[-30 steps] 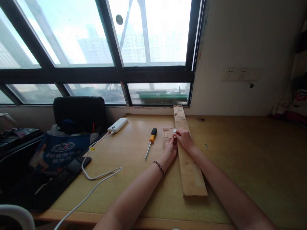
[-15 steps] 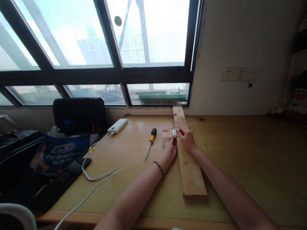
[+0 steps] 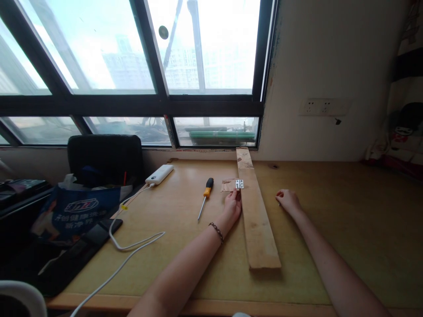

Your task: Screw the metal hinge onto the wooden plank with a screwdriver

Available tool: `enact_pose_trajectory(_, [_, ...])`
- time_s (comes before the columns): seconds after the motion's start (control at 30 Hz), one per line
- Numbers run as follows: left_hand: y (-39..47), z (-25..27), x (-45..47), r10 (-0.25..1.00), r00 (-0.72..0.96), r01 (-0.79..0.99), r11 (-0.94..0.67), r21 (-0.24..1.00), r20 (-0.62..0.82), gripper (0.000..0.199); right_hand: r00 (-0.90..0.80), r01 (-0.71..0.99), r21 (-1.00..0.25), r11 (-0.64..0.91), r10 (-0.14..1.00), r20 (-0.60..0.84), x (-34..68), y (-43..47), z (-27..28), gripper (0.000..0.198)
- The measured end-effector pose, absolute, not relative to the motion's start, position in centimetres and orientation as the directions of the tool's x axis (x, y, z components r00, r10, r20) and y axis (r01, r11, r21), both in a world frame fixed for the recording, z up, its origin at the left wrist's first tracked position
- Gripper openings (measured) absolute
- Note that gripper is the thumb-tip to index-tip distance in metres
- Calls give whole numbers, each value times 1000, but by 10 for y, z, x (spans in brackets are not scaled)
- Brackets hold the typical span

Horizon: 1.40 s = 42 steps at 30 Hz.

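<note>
A long wooden board [image 3: 259,224] lies lengthwise on the table, its far end near the window. Against its left side rests a small wooden piece [image 3: 227,185]. A silver hinge [image 3: 239,184] lies across the joint between the two. My left hand [image 3: 233,207], a braided bracelet at the wrist, has its fingers closed on the near edge of the small piece, just below the hinge. To the right of the board, my right hand [image 3: 288,202] is low over the table, fingertips pinched on a small screw [image 3: 278,204] that barely shows.
Left of the small piece lies a screwdriver [image 3: 206,198] with a black and yellow handle. Farther left, a white power bank [image 3: 159,174] trails a white cable [image 3: 132,248] over the table. A black chair [image 3: 105,154] and a blue bag [image 3: 79,209] stand beyond the left edge.
My right hand has left the hinge and moved right to where the small screws lay, pinching there. My left hand stays by the small wooden piece. The hinge now shows fully.
</note>
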State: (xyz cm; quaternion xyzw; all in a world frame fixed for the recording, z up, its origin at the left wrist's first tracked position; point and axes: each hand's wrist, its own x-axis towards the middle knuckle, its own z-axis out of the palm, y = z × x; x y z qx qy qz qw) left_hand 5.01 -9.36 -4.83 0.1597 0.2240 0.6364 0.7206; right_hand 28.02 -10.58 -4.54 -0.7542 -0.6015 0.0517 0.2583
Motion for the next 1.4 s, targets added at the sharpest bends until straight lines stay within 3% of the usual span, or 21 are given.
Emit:
enact_pose_trajectory(0.2, [-92, -51, 50, 990, 101, -854, 138, 502, -99, 9, 247, 936, -313, -162, 936, 253, 270, -110, -34, 13])
enact_pose_trajectory(0.43, [-92, -50, 51, 986, 91, -858, 148, 491, -138, 9, 292, 924, -312, -220, 933, 209, 265, -114, -28, 18])
enact_pose_trajectory(0.5, [-92, -50, 51, 987, 87, -867, 142, 478, -135, 8, 290, 911, -364, -194, 928, 232, 262, -114, -28, 19])
enact_pose_trajectory(0.6, [-92, -50, 50, 985, 89, -880, 146, 453, -146, 6, 303, 833, -545, -101, 906, 297, 259, -114, -27, 20])
enact_pose_trajectory(0.73, [-93, -49, 50, 983, 79, -884, 146, 445, -164, 4, 390, 599, -799, 53, 852, 348, 244, -115, -17, 24])
enact_pose_trajectory(0.83, [-95, -46, 50, 987, 85, -878, 140, 458, -139, 5, 353, 428, -877, 220, 852, 386, 219, -112, -3, 26])
enact_pose_trajectory(0.93, [-99, -43, 51, 991, 92, -872, 126, 473, -95, 7, 239, 359, -863, 356, 858, 454, 188, -103, 10, 23])
enact_pose_trajectory(1.03, [-101, -40, 52, 994, 75, -853, 108, 510, -86, 9, 179, 424, -794, 436, 819, 545, 163, -89, 13, 18])
enact_pose_trajectory(1.4, [-97, -42, 52, 992, 42, -860, 97, 501, -121, 7, 67, 548, -648, 530, 744, 665, 142, -82, 1, 15])
